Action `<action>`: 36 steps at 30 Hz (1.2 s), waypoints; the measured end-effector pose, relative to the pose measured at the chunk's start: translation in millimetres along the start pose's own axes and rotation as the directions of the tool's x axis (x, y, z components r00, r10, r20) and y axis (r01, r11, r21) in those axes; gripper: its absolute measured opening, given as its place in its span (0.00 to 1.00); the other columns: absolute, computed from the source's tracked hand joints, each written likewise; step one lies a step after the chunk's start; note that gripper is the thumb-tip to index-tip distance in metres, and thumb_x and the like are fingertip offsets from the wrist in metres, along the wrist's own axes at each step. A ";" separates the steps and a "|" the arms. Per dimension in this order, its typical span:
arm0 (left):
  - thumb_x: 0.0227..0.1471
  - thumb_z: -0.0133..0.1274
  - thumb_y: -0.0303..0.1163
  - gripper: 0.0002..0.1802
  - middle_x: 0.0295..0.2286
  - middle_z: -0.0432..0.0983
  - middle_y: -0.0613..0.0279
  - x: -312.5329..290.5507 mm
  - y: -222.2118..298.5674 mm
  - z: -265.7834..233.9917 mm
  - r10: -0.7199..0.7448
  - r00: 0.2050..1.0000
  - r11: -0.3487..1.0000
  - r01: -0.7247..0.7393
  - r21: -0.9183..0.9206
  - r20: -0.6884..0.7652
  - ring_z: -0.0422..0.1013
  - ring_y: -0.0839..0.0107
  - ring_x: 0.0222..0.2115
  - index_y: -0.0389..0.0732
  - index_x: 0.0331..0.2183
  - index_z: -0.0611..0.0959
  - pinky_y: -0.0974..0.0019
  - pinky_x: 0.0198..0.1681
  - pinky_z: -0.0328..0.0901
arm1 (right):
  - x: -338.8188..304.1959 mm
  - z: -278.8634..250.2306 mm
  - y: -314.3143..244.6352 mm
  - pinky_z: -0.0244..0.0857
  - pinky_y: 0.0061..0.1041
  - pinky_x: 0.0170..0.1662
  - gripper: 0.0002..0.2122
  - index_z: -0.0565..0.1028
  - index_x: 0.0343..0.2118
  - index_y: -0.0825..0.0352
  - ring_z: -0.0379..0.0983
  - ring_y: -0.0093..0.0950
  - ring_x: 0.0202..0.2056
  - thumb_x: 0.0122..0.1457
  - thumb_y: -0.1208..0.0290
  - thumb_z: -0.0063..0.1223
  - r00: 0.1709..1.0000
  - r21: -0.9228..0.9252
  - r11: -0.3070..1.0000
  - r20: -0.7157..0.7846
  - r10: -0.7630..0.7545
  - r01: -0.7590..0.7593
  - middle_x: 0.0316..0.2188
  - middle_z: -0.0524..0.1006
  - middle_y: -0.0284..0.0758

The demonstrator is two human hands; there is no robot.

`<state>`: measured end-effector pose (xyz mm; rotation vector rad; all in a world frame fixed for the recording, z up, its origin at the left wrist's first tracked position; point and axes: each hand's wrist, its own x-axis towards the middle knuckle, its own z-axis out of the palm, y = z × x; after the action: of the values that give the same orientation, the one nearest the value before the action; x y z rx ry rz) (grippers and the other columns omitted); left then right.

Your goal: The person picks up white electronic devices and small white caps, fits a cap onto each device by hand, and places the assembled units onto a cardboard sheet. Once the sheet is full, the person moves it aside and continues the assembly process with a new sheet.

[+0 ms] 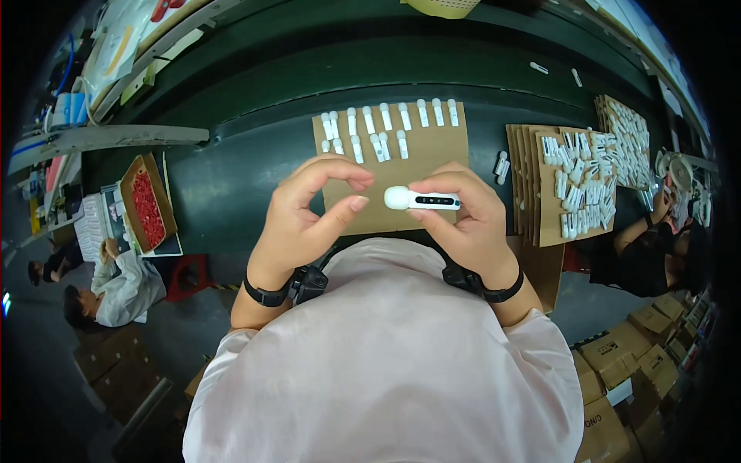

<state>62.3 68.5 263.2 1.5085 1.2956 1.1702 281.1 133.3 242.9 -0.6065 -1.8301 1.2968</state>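
Between the thumb and fingers of my right hand (471,212) is a small white wand massager (432,201). It lies level, its rounded head pointing left and a dark button panel facing up. My left hand (305,212) is open beside that head, fingers curved and thumb apart, holding nothing. Both hands are over the near part of a brown cardboard sheet (432,166). Similar white massagers (386,117) stand or lie in two loose rows across the far part of this sheet.
To the right, stacked cardboard sheets (532,208) carry many massagers (575,181). Two more (502,167) lie between stack and sheet. An open box of red pieces (147,202) is at left. Co-workers sit at left (127,282) and right (644,251); cartons (617,359) stand at lower right.
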 end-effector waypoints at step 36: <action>0.47 0.58 0.24 0.12 0.33 0.75 0.54 -24.6 -78.1 3.7 -0.137 0.991 0.878 0.114 0.465 0.015 0.72 0.64 0.34 0.34 0.36 0.79 0.66 0.40 0.66 | -32.0 12.4 166.1 0.69 0.30 0.34 0.10 0.73 0.34 0.70 0.75 0.33 0.29 0.53 0.71 0.56 0.764 -0.429 0.647 -0.189 0.617 -0.630 0.28 0.77 0.40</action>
<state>46.2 55.4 183.9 1.7414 1.6981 0.7631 279.0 162.3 75.8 -1.6449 -2.0034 1.2271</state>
